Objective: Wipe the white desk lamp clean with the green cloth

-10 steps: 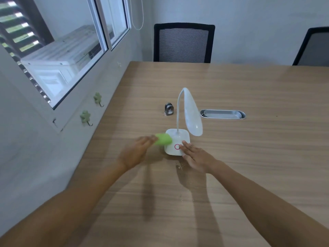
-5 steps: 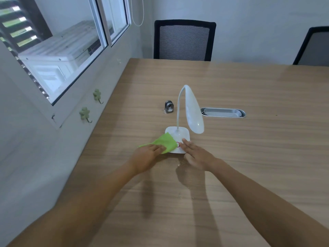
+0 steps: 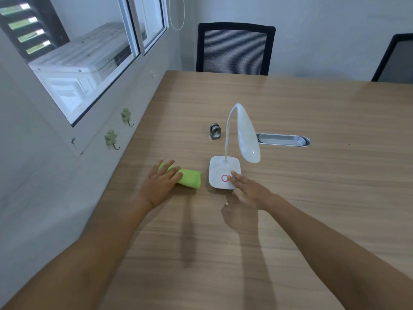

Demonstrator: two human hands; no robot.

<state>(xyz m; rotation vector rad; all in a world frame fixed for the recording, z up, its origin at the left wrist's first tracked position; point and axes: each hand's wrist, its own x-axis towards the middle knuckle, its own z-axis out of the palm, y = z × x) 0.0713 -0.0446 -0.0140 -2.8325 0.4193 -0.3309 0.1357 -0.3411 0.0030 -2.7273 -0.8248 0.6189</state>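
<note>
Head view of a wiping task on a wood-grain tabletop (image 3: 290,220). The white desk lamp (image 3: 225,173), with square base, thin curved neck and drooping oval head, stands upright near the tabletop's middle; a pink ring marks its base. The folded bright green cloth (image 3: 190,179) lies flat on the tabletop just left of the lamp base, apart from it. The left hand (image 3: 162,184) rests palm-down on the cloth's left part, fingers spread and extended, pressing rather than pinching it. The right hand (image 3: 248,189) lies open and flat, its fingertips (image 3: 232,177) on the near right corner of the lamp base beside the pink ring, holding nothing. Both forearms reach forward from the lower frame corners. Behind the lamp sit a small grey metal clip (image 3: 215,132) and, to its right, a grey oval cable tray (image 3: 283,139). To wipe well, the cloth likely needs gathering into a firm hold, while the right hand steadies the light base against sliding or tipping as neck and head are stroked.
</note>
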